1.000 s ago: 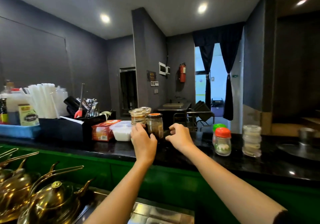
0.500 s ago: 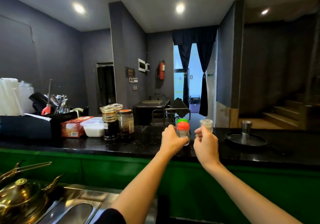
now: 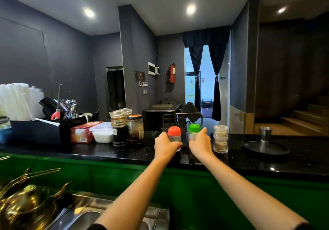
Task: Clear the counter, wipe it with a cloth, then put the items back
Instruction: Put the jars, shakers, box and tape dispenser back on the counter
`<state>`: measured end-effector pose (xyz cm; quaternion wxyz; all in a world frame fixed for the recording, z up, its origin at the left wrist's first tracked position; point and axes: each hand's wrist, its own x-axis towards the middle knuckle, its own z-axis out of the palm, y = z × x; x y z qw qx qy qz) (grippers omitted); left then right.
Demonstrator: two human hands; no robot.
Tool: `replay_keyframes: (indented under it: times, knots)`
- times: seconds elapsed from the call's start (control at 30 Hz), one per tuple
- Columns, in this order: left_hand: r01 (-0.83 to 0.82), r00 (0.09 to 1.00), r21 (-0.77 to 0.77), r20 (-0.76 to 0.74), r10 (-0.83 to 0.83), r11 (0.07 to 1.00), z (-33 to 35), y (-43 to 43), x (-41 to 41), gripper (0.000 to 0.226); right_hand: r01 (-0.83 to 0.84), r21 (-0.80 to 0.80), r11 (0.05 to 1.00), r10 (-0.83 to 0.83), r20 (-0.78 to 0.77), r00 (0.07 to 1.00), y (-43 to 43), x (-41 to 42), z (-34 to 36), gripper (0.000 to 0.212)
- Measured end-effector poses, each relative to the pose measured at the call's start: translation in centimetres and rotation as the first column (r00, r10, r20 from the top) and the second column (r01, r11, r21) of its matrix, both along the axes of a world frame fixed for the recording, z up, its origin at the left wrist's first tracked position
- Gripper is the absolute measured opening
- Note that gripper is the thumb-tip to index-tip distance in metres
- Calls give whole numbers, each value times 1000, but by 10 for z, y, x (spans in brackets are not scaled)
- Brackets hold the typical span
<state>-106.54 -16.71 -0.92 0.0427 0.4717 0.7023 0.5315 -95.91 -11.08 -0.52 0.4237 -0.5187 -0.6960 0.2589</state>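
Orange-capped shaker (image 3: 174, 131) gripped in the left hand (image 3: 166, 147), green-capped shaker (image 3: 194, 129) in the right hand (image 3: 200, 145).
Shakers side by side at the black surface (image 3: 106, 151); clear jar (image 3: 220, 140) just right of the hands, sauce jars (image 3: 135, 130) well left.

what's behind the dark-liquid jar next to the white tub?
A second clear-lidded jar; only its lid shows above the dark-liquid jar. Its body and contents are covered by that jar and the brown jar beside it.

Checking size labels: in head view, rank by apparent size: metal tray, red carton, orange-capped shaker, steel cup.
1. metal tray and red carton, about alike: tray wider, carton taller.
2. orange-capped shaker.
3. steel cup.
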Motion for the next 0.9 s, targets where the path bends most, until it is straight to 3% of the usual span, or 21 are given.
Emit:
replay_keyframes:
  times: [0.07,0.27,0.5,0.73,0.9]
  knots:
    - [-31,1000,-14,1,31,999,1,-6,-16,36,36,-71,997,-37,-10,999,9,-7,3,79]
    - [-99,995,-18,25,99,995,1,-20,-60,40,132,-127,983,-132,6,991,28,-26,9,58]
    - [-150,988,2,38,150,989,-2,-23,-93,42,29,-133,991,-34,-29,999,25,-60,7,51]
    - [-97,995,13,5,97,995,-3,-24,-85,37,-20,-44,999,17,-54,998,20,-68,-4,51]
    - [-85,996,26,-12,86,996,-5,-24,-73,40,-78,-34,996,80,76,994,11,-58,3,64]
